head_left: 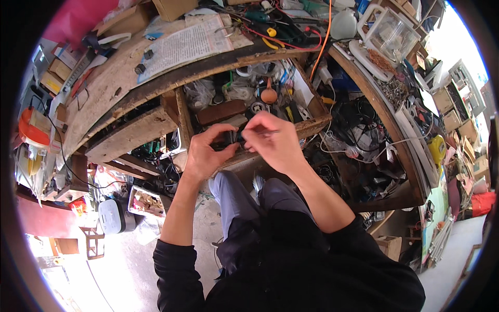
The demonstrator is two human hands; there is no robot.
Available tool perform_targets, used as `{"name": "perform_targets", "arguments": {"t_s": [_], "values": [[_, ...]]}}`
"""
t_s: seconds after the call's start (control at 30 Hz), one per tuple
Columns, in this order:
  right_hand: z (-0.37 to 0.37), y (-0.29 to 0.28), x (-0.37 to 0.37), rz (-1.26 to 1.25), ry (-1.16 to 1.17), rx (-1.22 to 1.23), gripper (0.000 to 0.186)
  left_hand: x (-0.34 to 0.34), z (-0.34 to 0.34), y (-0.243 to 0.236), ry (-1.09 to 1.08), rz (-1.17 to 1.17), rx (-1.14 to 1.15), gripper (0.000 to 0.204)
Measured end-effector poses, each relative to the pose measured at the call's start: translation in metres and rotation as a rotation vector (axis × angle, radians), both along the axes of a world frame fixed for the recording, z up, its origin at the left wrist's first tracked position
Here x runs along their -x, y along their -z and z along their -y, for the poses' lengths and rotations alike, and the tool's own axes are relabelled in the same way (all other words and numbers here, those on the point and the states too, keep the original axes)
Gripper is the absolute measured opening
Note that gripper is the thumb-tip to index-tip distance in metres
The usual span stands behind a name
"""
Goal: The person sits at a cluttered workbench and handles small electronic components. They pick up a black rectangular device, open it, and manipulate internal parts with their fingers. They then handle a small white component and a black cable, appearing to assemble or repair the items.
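Above the front of an open wooden drawer, both my hands are close together. A small dark piece sits between the thumb and curled fingers of my left hand; its kind is too small to tell. My right hand reaches that piece from the right with its fingers pinched. Motion blurs those fingertips, and what they hold, perhaps something thin, is unclear. Just beyond my hands in the drawer lie a brown case and an orange rubber bulb blower.
Behind the drawer runs a worn bench with a printed sheet and tools with red leads. An orange cable hangs down at the drawer's right. Tangled black cables fill the right-hand compartment. A clear jug stands at the back right.
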State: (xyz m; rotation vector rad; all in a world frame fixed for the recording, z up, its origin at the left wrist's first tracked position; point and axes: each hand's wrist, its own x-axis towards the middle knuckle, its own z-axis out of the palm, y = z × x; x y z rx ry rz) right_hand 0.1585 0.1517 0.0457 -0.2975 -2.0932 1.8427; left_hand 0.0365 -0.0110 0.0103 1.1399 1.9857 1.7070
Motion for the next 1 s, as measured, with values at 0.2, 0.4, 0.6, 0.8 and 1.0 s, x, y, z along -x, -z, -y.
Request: {"name": "perform_targets", "arguments": {"t_s": [0.2, 0.4, 0.6, 0.8, 1.0], "values": [[-0.001, 0.019, 0.003, 0.095, -0.042, 0.061, 0.021, 0.006, 0.001, 0.001, -0.044, -0.021, -0.087, 0.040], [0.007, 0.015, 0.017, 0.121, -0.021, 0.025, 0.018, 0.004, 0.002, 0.001, -0.044, -0.099, -0.071, 0.041], [0.008, 0.021, 0.022, 0.017, -0.003, 0.160, 0.015, 0.002, 0.003, 0.001, -0.032, -0.121, -0.066, 0.041], [0.002, 0.026, 0.022, 0.053, -0.039, 0.181, 0.010, 0.001, 0.004, 0.003, -0.041, -0.140, -0.053, 0.043], [0.006, 0.025, 0.021, -0.032, -0.030, 0.133, 0.008, 0.003, 0.003, 0.000, -0.025, -0.248, -0.078, 0.053]]}}
